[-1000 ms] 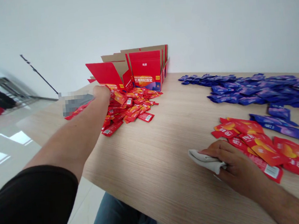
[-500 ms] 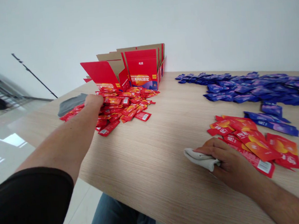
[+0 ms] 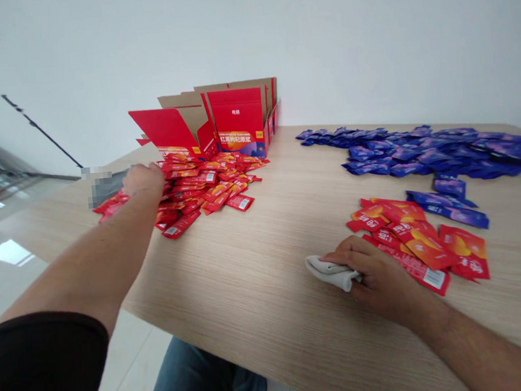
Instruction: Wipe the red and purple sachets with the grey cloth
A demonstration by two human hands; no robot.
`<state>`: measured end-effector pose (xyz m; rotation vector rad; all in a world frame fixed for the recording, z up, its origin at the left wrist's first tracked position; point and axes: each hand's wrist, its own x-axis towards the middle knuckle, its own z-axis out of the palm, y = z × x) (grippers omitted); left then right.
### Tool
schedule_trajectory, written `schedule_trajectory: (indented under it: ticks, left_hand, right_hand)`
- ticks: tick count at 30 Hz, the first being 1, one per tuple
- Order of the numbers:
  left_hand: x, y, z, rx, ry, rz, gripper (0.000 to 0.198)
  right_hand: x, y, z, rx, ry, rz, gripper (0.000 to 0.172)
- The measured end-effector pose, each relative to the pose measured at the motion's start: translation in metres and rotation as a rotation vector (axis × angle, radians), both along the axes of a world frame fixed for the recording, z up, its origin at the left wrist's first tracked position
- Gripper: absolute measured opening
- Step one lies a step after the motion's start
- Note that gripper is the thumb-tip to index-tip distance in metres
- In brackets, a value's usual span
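Pinched in my right hand [image 3: 377, 273] is a folded whitish cloth [image 3: 331, 272], low over the near part of the wooden table [image 3: 258, 269]. Just beyond and right of that hand lies a small group of red and orange sachets [image 3: 422, 242]. My left hand [image 3: 144, 180] reaches to the far left, its fingers curled down at the edge of a large pile of red sachets [image 3: 196, 189]. What those fingers hold, if anything, is hidden. Beside the left hand lies a grey cloth-like thing [image 3: 116, 182], partly blurred.
Behind the red pile stand several red cartons [image 3: 238, 115] with raised flaps, close to the white wall. A long heap of blue sachets [image 3: 421, 151] covers the back right, with a few loose blue sachets [image 3: 448, 206] nearer. A thin dark pole [image 3: 45, 132] stands at left.
The view has turned slightly to the right, so most things sit further left. My left hand stays at the red pile, with more knuckles showing. The right hand still holds the cloth.
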<state>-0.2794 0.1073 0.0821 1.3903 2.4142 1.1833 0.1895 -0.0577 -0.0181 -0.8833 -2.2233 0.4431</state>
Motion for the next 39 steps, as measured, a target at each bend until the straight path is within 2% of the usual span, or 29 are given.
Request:
schedule_trajectory:
  ticks: [3, 5, 7, 12, 16, 20, 22, 24, 27, 31, 35, 39]
  left_hand:
    - [0.024, -0.011, -0.004, 0.054, 0.131, 0.149, 0.036]
    - [0.049, -0.019, -0.013, 0.063, 0.223, 0.092, 0.033]
    - [0.078, -0.027, -0.027, 0.057, 0.239, -0.052, 0.027]
    - [0.168, -0.048, -0.061, -0.041, 0.049, -0.538, 0.015]
    - [0.240, -0.056, -0.076, -0.101, 0.009, -0.867, 0.010]
    - [0.301, -0.047, -0.085, -0.178, 0.124, -1.072, 0.026]
    - [0.326, -0.039, -0.089, -0.195, 0.253, -1.110, 0.041]
    - [0.347, -0.034, -0.091, -0.201, 0.388, -1.094, 0.056]
    - [0.369, -0.031, -0.094, -0.227, 0.517, -1.074, 0.070]
    - [0.384, -0.032, -0.100, -0.225, 0.525, -1.080, 0.069]
    - [0.384, -0.033, -0.101, -0.188, 0.420, -1.050, 0.067]
    - [0.370, -0.039, -0.095, -0.215, 0.287, -1.041, 0.055]
  right_hand:
    - [-0.002, -0.001, 0.002, -0.014, -0.009, 0.020, 0.036]
    - [-0.004, -0.002, 0.004, -0.046, -0.043, 0.030, 0.034]
    - [-0.007, -0.004, 0.006, -0.084, -0.099, 0.048, 0.035]
    - [-0.011, -0.007, 0.012, -0.099, -0.184, 0.086, 0.034]
    - [-0.011, -0.008, 0.015, -0.106, -0.209, 0.089, 0.036]
    - [-0.010, -0.006, 0.014, -0.121, -0.228, 0.099, 0.037]
    - [-0.010, -0.005, 0.012, -0.113, -0.235, 0.107, 0.036]
    - [-0.010, -0.004, 0.011, -0.105, -0.230, 0.108, 0.035]
    - [-0.011, -0.003, 0.010, -0.098, -0.220, 0.109, 0.033]
    - [-0.011, -0.003, 0.012, -0.092, -0.235, 0.119, 0.031]
    - [-0.011, -0.003, 0.014, -0.102, -0.257, 0.127, 0.030]
    - [-0.011, -0.003, 0.015, -0.097, -0.236, 0.132, 0.030]
